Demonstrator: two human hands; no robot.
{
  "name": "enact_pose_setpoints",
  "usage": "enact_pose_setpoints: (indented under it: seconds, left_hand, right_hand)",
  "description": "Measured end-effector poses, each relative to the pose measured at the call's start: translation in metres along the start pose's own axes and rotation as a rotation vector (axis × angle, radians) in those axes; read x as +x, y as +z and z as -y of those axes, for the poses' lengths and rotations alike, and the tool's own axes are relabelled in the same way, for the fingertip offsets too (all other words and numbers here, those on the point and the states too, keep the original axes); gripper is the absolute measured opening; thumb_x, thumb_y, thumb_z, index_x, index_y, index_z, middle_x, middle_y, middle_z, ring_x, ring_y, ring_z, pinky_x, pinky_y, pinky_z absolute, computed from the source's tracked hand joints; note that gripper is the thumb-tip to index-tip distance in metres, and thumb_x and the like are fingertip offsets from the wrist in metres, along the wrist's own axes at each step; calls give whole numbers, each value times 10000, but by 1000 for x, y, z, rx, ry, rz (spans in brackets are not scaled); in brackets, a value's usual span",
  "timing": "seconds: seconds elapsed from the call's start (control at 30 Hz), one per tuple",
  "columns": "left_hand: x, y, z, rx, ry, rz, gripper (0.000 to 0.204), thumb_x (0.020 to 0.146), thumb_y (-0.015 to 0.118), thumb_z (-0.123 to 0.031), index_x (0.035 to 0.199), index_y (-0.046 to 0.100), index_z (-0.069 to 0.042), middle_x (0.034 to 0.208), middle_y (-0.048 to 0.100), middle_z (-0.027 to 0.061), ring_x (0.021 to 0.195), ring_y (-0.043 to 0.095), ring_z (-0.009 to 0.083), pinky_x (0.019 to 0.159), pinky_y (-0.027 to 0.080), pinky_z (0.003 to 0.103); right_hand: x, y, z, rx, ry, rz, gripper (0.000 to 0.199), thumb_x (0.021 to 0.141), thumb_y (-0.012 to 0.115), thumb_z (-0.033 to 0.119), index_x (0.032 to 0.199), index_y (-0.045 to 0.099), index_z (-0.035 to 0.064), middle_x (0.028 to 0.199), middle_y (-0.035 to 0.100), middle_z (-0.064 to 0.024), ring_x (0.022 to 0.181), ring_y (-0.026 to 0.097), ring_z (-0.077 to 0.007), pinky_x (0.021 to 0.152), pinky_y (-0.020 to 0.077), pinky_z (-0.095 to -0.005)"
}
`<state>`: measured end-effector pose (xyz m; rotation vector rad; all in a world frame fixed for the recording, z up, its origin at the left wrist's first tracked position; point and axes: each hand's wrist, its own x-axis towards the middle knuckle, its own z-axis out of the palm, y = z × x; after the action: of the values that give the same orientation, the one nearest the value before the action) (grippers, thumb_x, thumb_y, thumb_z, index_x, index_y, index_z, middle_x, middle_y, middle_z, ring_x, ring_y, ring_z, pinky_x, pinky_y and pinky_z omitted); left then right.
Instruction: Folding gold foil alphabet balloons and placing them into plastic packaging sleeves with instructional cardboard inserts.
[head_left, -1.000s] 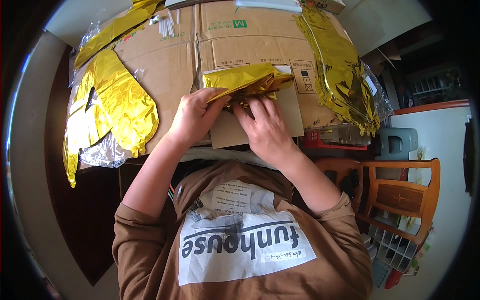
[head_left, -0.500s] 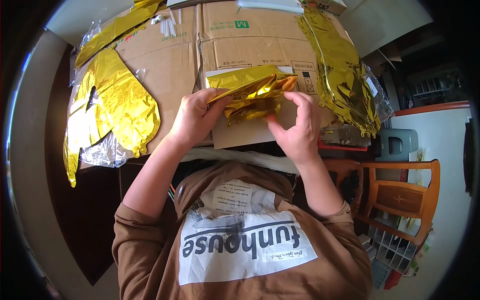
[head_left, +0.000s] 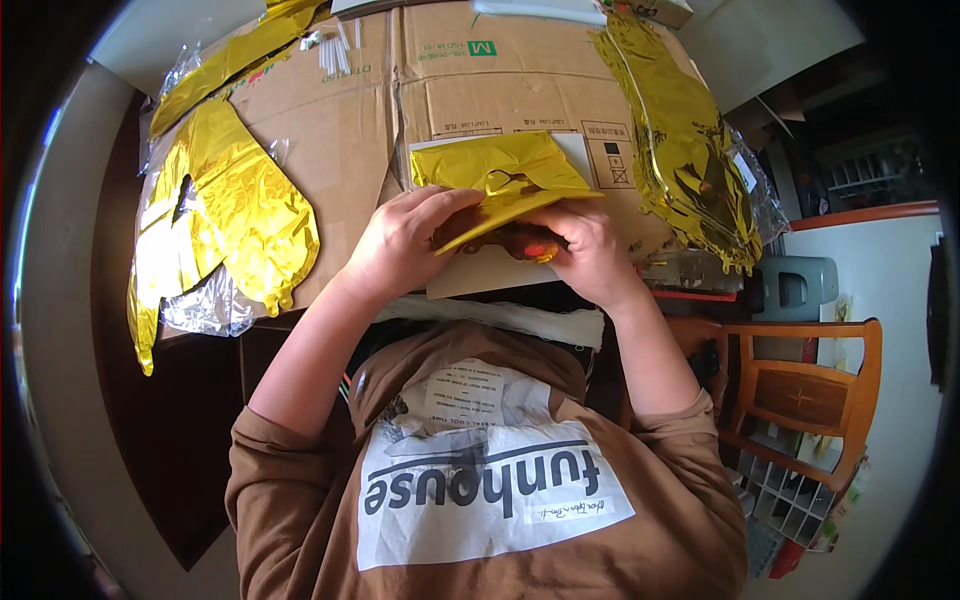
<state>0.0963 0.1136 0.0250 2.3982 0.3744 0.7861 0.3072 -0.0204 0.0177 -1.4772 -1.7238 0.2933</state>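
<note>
A folded gold foil balloon (head_left: 470, 165) lies across a white sheet (head_left: 475, 280) close in front of me. Its near edge is lifted and bent over. My left hand (head_left: 398, 240) pinches the left end of that edge, thumb hidden underneath. At the right end, my right hand (head_left: 595, 250) grips the same balloon, with the fingers curled under the fold. Crumpled, shiny foil shows in the shadow below the edge, between both hands. The far part of the balloon rests flat on the sheet.
Flat gold foil balloons lie at the left (head_left: 255, 210) and right (head_left: 685, 140) of the cardboard-covered table (head_left: 350, 130). White straws (head_left: 340, 55) lie at the back left. A wooden chair (head_left: 800, 390) and a grey stool (head_left: 795, 285) stand to the right.
The balloon's near flap has come down toward me and spread wider, baring its flat top. My right hand has moved down and closed around its right end; the left shifted slightly.
</note>
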Motion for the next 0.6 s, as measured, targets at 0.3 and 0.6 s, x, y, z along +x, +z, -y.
enact_pose_setpoints:
  seconds: [0.3,0.6]
  left_hand:
    - [5,0,0,-37,-77,-41,358,819,676,-2,1170,678,-72,986,717,125,872,699,311,777,571,382]
    - [21,-2,-3,-118,-383,-36,292,902,678,-62,1189,672,-7,1001,748,107,861,691,107,789,560,290]
  right_hand:
    - [10,-8,9,-268,-191,114,287,722,763,19,1000,760,88,983,671,-84,942,643,-284,814,525,-387]
    - [18,8,3,114,263,-169,308,802,779,91,1074,648,33,870,712,-145,765,711,-301,687,554,-382]
